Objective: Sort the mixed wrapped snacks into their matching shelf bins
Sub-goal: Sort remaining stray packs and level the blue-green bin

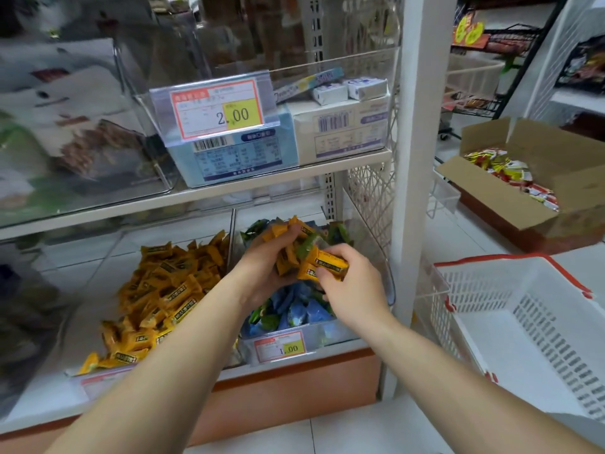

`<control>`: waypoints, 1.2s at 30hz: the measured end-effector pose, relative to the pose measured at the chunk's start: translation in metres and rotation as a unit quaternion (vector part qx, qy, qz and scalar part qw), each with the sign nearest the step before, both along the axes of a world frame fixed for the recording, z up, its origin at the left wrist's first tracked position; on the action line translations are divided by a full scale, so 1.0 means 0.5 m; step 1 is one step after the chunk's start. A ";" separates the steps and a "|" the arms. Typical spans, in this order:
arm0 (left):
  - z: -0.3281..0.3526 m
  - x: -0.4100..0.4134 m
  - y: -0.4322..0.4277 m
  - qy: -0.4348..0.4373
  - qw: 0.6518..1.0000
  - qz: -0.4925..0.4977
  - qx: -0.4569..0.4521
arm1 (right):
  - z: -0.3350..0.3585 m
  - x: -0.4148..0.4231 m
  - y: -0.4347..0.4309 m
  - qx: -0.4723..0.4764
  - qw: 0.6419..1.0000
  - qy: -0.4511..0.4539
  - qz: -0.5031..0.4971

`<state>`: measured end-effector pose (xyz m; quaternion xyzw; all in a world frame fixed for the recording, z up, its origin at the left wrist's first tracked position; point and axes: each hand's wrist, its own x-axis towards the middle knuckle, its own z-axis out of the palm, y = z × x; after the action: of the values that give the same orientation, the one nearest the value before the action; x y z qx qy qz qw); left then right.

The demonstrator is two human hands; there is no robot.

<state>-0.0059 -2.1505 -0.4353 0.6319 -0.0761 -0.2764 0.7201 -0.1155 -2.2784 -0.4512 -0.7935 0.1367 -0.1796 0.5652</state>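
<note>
Where the two hands meet above the lower shelf, item one: a single orange wrapped snack [327, 264], pinched by the right hand [357, 290], thumb and fingers curled on it; long axis roughly left to right, slightly tilted. Item two: a bundle of orange snacks [284, 261] with at least one green wrapper among them, clutched in the left hand [262, 267], fingers closed round the lot, touching the single piece. Both are held over the blue-and-green bin [376, 257], by my reckoning the wrong home for orange. The matching orange bin [91, 270] lies just beside it, leftward across the clear divider; the left hand is the nearer, so the carry likely goes left. Also present, to the right: white basket [491, 258], cardboard box [540, 147] of red-and-yellow packets
</note>
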 end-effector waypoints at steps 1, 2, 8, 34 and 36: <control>0.000 0.001 0.002 -0.002 1.000 0.021 0.003 | -0.003 0.001 -0.006 -0.002 1.000 0.013 -0.003; 0.000 0.001 0.003 -0.010 0.999 0.043 0.011 | -0.006 0.001 -0.011 -0.006 1.000 0.025 -0.004; 0.012 0.005 0.017 -0.046 0.996 0.081 0.018 | -0.009 -0.003 -0.027 -0.083 0.995 0.020 -0.049; 0.016 0.033 0.387 -0.280 0.871 0.271 0.300 | 0.043 0.201 0.323 -0.225 0.952 -0.032 0.206; -0.005 0.053 0.406 -0.282 0.854 0.244 0.362 | 0.027 0.211 0.333 -0.333 0.924 -0.043 0.185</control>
<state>0.0203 -1.9474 -0.4381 0.8973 -0.0142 0.0902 0.4319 -0.0101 -2.1117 -0.4377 -0.9387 -0.1043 -0.1412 0.2966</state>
